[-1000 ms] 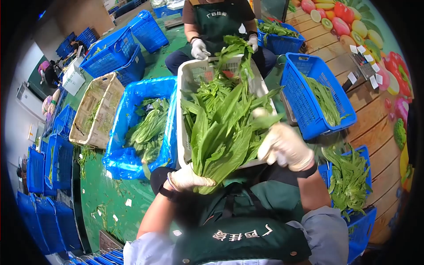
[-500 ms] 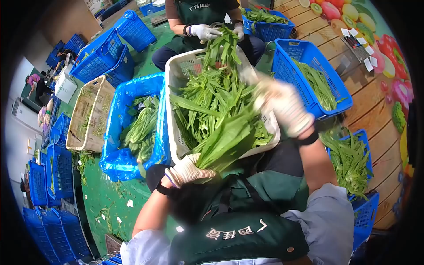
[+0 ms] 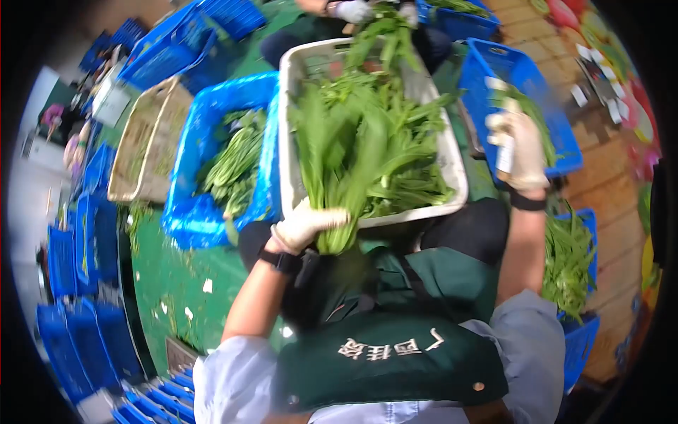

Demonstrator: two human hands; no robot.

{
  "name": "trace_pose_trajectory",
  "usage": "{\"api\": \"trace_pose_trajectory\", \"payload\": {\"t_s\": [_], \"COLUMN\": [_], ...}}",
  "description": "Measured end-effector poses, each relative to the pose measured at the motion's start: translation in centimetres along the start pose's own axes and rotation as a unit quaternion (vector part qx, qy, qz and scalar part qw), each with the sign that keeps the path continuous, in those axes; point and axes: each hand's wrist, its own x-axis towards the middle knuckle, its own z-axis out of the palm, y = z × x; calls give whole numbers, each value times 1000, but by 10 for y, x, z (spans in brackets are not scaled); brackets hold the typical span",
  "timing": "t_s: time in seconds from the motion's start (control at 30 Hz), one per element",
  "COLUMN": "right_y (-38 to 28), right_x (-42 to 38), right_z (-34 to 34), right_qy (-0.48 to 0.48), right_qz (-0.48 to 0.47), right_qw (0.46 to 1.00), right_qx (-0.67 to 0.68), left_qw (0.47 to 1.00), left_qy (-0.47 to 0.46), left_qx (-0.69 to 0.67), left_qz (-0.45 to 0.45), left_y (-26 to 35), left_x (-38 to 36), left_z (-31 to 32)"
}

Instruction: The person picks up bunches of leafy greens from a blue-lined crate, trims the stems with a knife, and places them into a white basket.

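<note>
My left hand (image 3: 308, 225), in a white glove, is closed round the stem end of a bunch of leafy greens (image 3: 337, 152). The leaves fan out over the white crate (image 3: 458, 166), which is full of loose greens (image 3: 417, 162). Over the near edge of the blue crate (image 3: 568, 157) on the right is my right hand (image 3: 521, 145), also gloved. Its fingers are curled, and a small whitish item (image 3: 505, 154) shows against them; blur hides what exactly it is. Long greens (image 3: 542, 127) lie in that blue crate, partly behind the hand.
A blue-lined crate (image 3: 185, 166) with greens and a beige crate (image 3: 120, 159) stand left. Across the white crate, a co-worker's gloved hands (image 3: 353, 11) hold greens. Greens fill another blue crate (image 3: 592, 244) at right. Blue crates (image 3: 92, 339) stack at lower left.
My right hand has moved right, from the white crate's edge to the blue crate. The bunch in my left hand now points more upright. The whole view has shifted.
</note>
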Motion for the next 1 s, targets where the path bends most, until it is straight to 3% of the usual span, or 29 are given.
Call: {"api": "trace_pose_trajectory", "payload": {"t_s": [0.03,0.07,0.13,0.2,0.23,0.27,0.37,0.53,0.6,0.73,0.8,0.87,0.9,0.93,1.0], "right_y": [-14,8,36,70,107,98,119,126,143,137,135,132,132,133,127], "right_x": [-17,-23,-51,-87,-101,-112,-128,-127,-126,-130,-140,-133,-133,-135,-125], "right_z": [17,16,38,77,74,98,141,161,159,163,168,161,159,157,156], "right_qy": [106,108,31,-4,-52,-56,-89,-130,-160,-174,-150,-165,-173,-179,-179], "right_qz": [20,-4,181,191,200,253,166,118,8,-66,206,240,257,275,308], "right_qw": [994,994,973,974,978,964,982,982,976,963,966,957,951,945,934], "right_qx": [-30,-14,138,123,-6,60,22,-70,-145,-195,-31,-8,-3,3,26], "left_qw": [993,973,898,859,837,814,777,770,778,771,781,799,760,759,764], "left_qy": [41,74,118,94,107,122,125,109,118,125,143,173,170,171,118], "left_qx": [-98,-193,-406,-476,-506,-535,-581,-587,-574,-583,-573,-550,-614,-615,-620], "left_qz": [48,98,124,167,181,193,209,226,226,226,205,168,130,129,136], "left_y": [-8,-14,-19,-18,-15,-13,-13,-14,-13,-14,-17,-8,-2,-9,-27], "left_x": [8,16,34,47,51,52,58,56,52,49,40,35,27,31,44], "left_z": [-6,-9,-9,-8,-3,4,9,13,15,16,22,31,38,35,24]}}
